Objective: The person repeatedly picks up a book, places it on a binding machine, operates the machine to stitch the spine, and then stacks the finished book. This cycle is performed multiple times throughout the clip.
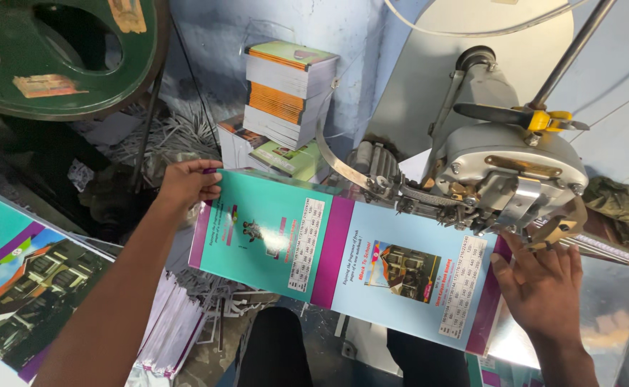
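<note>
While your left hand (185, 183) pinches the far left corner of the long printed cover sheet (343, 261), thumb on top and fingers curled under its edge, your right hand (540, 283) lies flat and spread on the sheet's right end, fingers pointing toward the machine. The sheet stretches between your hands, tilted down toward the right, with a teal panel on the left, a magenta band in the middle and a pale blue panel on the right. Its upper edge sits under the head of the grey metal stitching machine (508, 165), whose feed parts touch the sheet near the blue panel. A yellow-handled lever (536, 118) sticks out above the machine's body. Behind the sheet, a stack of books (286, 93) with orange and white edges stands against the blue wall. At your far left, more printed covers (28, 287) showing a building lie flat, and a large green wheel (64, 57) fills the upper left corner. Paper trimmings (178, 132) are heaped below the wheel.
</note>
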